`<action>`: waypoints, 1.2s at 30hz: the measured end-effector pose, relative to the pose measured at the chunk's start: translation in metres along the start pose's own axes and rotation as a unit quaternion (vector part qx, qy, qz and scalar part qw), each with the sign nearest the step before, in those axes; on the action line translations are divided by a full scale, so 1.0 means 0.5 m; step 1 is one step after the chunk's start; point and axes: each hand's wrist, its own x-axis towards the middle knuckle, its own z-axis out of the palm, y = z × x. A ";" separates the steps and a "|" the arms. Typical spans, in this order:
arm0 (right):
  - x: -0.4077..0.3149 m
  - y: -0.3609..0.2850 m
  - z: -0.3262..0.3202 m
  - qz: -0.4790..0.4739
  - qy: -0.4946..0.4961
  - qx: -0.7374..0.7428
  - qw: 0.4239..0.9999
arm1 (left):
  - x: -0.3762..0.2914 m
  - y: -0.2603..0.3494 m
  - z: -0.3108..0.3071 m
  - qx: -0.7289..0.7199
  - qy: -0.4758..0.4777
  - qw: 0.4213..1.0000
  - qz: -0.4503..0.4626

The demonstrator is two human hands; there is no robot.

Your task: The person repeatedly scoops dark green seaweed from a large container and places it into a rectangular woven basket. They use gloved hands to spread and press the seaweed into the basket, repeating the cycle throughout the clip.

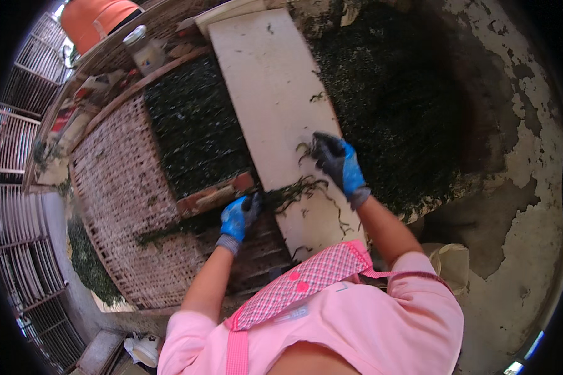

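Observation:
My left hand (pixel 240 216), in a blue and dark-palmed glove, closes around a long bunch of dark green, seaweed-like strands (pixel 293 193). One end of the bunch spreads over a long white board (pixel 274 93); the other trails left across a woven lattice mat (pixel 122 187). Above the board is my gloved right hand (pixel 340 164), fingers drawn together, with a thin strand at the fingertips. Just beyond my left hand lies a reddish wooden bar (pixel 216 193). It borders a flat rectangular layer of dark green strands (pixel 194 126) on the mat.
To the right of the board is a large dark green heap (pixel 389 108). A lidded clear jar (pixel 144 49) and clutter stand along the far left edge. A person in an orange top (pixel 96 21) is beyond. A pale bucket (pixel 450 267) sits at lower right.

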 end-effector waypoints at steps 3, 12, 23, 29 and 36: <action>0.222 0.094 -0.139 -0.028 0.094 0.076 0.992 | -0.009 0.018 -0.011 -0.014 0.002 1.000 0.009; 0.735 0.186 -0.171 0.034 0.272 -0.442 0.854 | 0.009 -0.013 -0.033 0.049 -0.037 0.998 -0.026; 0.360 0.236 -0.305 -0.071 0.258 -0.546 0.794 | -0.033 0.026 -0.027 0.003 -0.057 0.996 -0.065; 0.533 0.336 -0.321 0.069 0.201 -0.470 0.857 | -0.005 0.018 -0.023 0.002 -0.045 0.999 -0.014; 0.385 0.152 -0.404 0.084 0.172 -0.391 0.900 | -0.004 0.020 -0.014 -0.006 -0.005 1.000 -0.018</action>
